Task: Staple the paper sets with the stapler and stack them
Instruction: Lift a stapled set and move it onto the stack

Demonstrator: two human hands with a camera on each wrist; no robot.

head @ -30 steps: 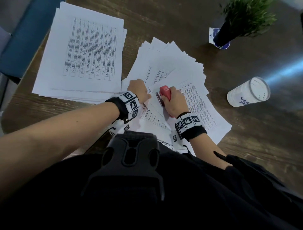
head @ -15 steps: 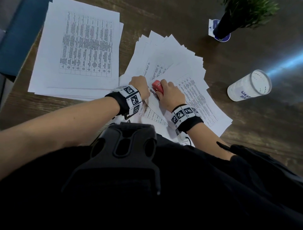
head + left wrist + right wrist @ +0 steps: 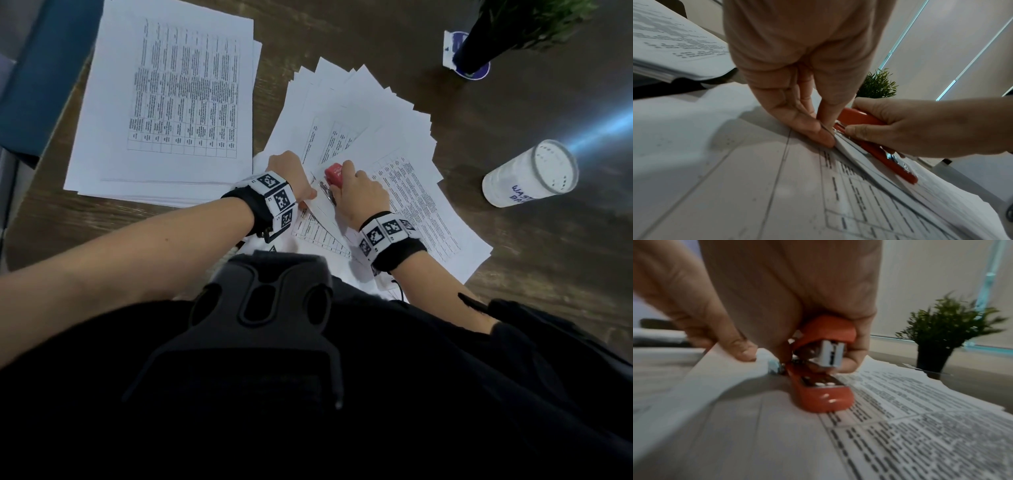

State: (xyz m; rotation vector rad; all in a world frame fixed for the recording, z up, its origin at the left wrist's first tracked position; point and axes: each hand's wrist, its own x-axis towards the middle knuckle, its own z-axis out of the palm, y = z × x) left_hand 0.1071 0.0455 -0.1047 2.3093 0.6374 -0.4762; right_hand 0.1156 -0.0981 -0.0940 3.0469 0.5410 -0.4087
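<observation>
The right hand [image 3: 359, 195] is gripping the red stapler [image 3: 334, 174], with the fingers curled over its top arm and the thumb at its side. In the right wrist view the stapler [image 3: 820, 369] is standing with its base flat on the printed sheets, and its upper arm is lifted a little above the base, so the mouth is partly open. The corner of a paper set [image 3: 851, 151] is lying at the mouth of the stapler [image 3: 869, 129]; whether it is fully between the two arms I cannot tell.

The left hand [image 3: 291, 174] is pinching this same paper set near its corner, thumb and fingers [image 3: 812, 128] closed on the sheets, just beside the right hand [image 3: 920, 128]. In the right wrist view the left hand [image 3: 711, 316] is holding the edge of the paper set [image 3: 719, 369] lifted slightly from the sheets below.

Under both hands a fan of loose paper sets [image 3: 376, 113] is spreading over the wooden table [image 3: 513, 240]. To the left a thick stack of papers [image 3: 171, 102] is lying flat, well apart from the stapler. On the right side a white cup [image 3: 531, 174] is lying on its side, and further back a small potted plant [image 3: 496, 31] is standing on a blue coaster [image 3: 452, 44].
</observation>
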